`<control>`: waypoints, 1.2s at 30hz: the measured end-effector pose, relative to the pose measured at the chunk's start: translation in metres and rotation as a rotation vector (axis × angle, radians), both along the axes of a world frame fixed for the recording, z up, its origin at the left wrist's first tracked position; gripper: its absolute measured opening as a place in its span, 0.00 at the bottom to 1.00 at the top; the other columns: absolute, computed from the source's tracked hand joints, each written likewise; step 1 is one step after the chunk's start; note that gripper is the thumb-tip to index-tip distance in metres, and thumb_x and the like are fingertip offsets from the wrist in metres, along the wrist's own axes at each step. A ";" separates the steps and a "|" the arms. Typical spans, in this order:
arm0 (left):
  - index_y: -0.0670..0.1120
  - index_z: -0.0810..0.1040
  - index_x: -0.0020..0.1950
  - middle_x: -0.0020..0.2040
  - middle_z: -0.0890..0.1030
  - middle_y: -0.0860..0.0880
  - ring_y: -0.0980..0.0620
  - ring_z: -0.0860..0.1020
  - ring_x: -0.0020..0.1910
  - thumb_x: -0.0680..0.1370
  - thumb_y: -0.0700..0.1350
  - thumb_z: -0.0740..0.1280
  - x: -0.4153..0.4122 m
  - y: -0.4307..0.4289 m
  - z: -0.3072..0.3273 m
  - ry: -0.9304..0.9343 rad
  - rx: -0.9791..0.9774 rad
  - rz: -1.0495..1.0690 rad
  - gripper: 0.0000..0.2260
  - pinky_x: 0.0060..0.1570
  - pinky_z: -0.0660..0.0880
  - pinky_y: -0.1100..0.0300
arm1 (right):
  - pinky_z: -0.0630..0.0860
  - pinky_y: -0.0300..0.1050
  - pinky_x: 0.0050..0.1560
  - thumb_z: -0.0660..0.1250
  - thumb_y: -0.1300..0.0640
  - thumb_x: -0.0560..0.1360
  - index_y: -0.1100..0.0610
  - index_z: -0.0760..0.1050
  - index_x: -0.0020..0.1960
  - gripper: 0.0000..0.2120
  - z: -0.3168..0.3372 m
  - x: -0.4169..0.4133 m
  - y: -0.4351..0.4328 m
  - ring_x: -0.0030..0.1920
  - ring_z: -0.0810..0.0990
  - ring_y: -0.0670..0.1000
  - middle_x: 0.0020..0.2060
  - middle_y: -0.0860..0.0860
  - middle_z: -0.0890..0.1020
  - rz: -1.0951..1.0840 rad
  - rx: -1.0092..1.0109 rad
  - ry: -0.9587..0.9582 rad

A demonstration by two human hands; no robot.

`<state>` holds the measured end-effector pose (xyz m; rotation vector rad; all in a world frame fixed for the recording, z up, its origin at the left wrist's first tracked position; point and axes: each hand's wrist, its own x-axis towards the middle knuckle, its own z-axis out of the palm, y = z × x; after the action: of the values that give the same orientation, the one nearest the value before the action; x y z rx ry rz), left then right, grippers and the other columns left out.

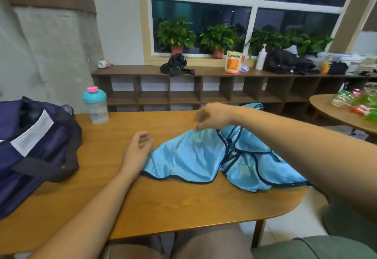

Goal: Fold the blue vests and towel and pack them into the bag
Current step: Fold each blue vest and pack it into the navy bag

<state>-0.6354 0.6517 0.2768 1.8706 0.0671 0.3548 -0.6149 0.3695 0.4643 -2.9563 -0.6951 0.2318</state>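
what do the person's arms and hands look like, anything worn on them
The left forearm and right forearm are bare, with no sleeves in view. The left hand and right hand show no gloves, rings, watch or bands.

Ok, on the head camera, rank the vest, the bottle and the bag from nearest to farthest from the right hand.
1. The vest: directly under the right hand, whose fingertips are on the fabric.
2. The bottle: standing off to the left, near the far edge of the table.
3. The bag: farthest, at the table's left end.
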 end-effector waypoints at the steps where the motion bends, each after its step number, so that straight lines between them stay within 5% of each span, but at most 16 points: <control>1: 0.58 0.78 0.66 0.62 0.79 0.59 0.58 0.77 0.63 0.81 0.55 0.72 -0.003 -0.004 0.001 -0.020 0.118 -0.058 0.14 0.63 0.74 0.54 | 0.74 0.45 0.63 0.72 0.37 0.79 0.52 0.78 0.72 0.28 -0.012 -0.003 -0.001 0.64 0.80 0.53 0.65 0.48 0.82 0.005 -0.043 0.026; 4: 0.62 0.80 0.63 0.64 0.78 0.63 0.60 0.75 0.66 0.76 0.62 0.74 -0.008 -0.018 0.001 -0.147 0.477 -0.228 0.16 0.70 0.71 0.53 | 0.74 0.50 0.70 0.69 0.32 0.78 0.51 0.73 0.77 0.35 -0.050 -0.011 0.001 0.68 0.78 0.55 0.71 0.51 0.79 -0.001 -0.111 0.092; 8: 0.64 0.77 0.68 0.69 0.75 0.66 0.63 0.70 0.72 0.75 0.70 0.68 -0.023 -0.026 -0.002 -0.086 0.784 -0.359 0.23 0.71 0.65 0.53 | 0.70 0.56 0.73 0.59 0.31 0.82 0.51 0.69 0.80 0.34 -0.098 -0.023 0.015 0.74 0.73 0.57 0.76 0.52 0.74 -0.015 -0.146 0.153; 14: 0.62 0.75 0.66 0.64 0.74 0.63 0.59 0.71 0.68 0.77 0.65 0.69 -0.052 -0.011 0.003 -0.085 0.989 -0.317 0.19 0.59 0.66 0.54 | 0.60 0.65 0.71 0.53 0.42 0.87 0.51 0.75 0.69 0.20 -0.145 -0.038 0.048 0.65 0.77 0.59 0.63 0.54 0.79 -0.003 -0.062 -0.085; 18: 0.62 0.77 0.53 0.48 0.75 0.59 0.60 0.76 0.47 0.72 0.71 0.61 -0.071 0.009 0.023 0.052 0.937 -0.363 0.18 0.50 0.75 0.54 | 0.64 0.61 0.67 0.55 0.46 0.86 0.50 0.77 0.62 0.15 -0.154 -0.058 0.072 0.57 0.80 0.57 0.56 0.51 0.81 0.119 0.061 -0.155; 22: 0.51 0.81 0.47 0.38 0.85 0.53 0.60 0.80 0.33 0.81 0.52 0.67 -0.076 0.024 0.045 0.198 0.830 -0.382 0.07 0.40 0.76 0.59 | 0.69 0.59 0.62 0.59 0.49 0.85 0.49 0.78 0.63 0.12 -0.153 -0.083 0.086 0.58 0.79 0.57 0.57 0.51 0.82 0.294 0.134 -0.131; 24: 0.47 0.81 0.46 0.35 0.86 0.51 0.54 0.82 0.29 0.84 0.49 0.65 -0.073 0.030 0.050 0.271 0.750 -0.377 0.10 0.34 0.77 0.60 | 0.74 0.58 0.60 0.61 0.49 0.85 0.50 0.79 0.64 0.12 -0.149 -0.093 0.087 0.57 0.80 0.56 0.57 0.51 0.84 0.364 0.208 -0.095; 27: 0.47 0.80 0.44 0.33 0.85 0.51 0.52 0.81 0.30 0.84 0.54 0.67 -0.059 0.028 0.053 0.218 0.739 -0.274 0.14 0.33 0.75 0.59 | 0.79 0.53 0.52 0.63 0.50 0.84 0.50 0.81 0.64 0.12 -0.141 -0.098 0.084 0.52 0.83 0.51 0.53 0.48 0.86 0.366 0.322 -0.081; 32: 0.51 0.81 0.46 0.37 0.82 0.49 0.48 0.81 0.41 0.79 0.53 0.71 -0.018 0.004 0.051 0.117 0.708 -0.115 0.07 0.41 0.75 0.53 | 0.80 0.53 0.51 0.63 0.52 0.82 0.48 0.80 0.57 0.08 -0.132 -0.079 0.069 0.49 0.81 0.47 0.48 0.43 0.84 0.195 0.480 -0.245; 36: 0.54 0.79 0.62 0.49 0.79 0.53 0.48 0.80 0.49 0.81 0.49 0.67 0.011 -0.025 0.052 0.024 0.811 -0.135 0.09 0.50 0.78 0.51 | 0.80 0.57 0.50 0.62 0.57 0.81 0.52 0.78 0.57 0.08 -0.140 -0.048 0.050 0.51 0.81 0.54 0.51 0.48 0.82 -0.108 0.503 -0.308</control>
<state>-0.6241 0.6269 0.3293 2.6630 -0.2184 0.2840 -0.6628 0.4196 0.3238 -2.5475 -0.5219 -0.3626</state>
